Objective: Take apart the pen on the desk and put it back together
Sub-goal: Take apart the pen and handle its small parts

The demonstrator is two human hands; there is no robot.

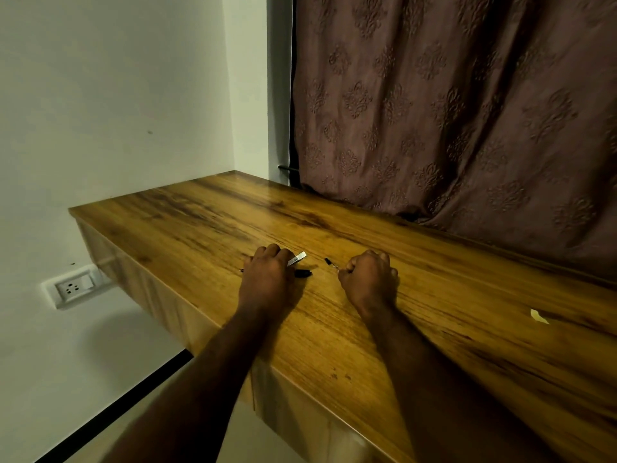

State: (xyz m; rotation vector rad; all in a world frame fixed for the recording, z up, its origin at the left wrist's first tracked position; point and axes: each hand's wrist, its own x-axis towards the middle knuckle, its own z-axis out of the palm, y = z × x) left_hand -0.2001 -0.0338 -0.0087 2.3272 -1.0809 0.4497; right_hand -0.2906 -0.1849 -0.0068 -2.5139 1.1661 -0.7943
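The pen lies in pieces on the wooden desk (pixel 434 312). My left hand (pixel 267 275) is curled round a silver pen piece (pixel 297 259) whose end sticks out to the right of my fingers. A black pen part (pixel 303 273) lies on the desk just below that hand, and a thin dark tip (pixel 241 270) shows at the hand's left side. My right hand (pixel 369 275) is curled and pinches a small thin piece with a black end (pixel 330 263) that points left toward the other hand. The two hands sit a short gap apart.
A brown patterned curtain (pixel 450 111) hangs behind the desk. A white wall with a socket (pixel 74 288) is on the left, below the desk's left end. A small pale scrap (pixel 538 316) lies on the desk to the right. The desk's front edge runs under my forearms.
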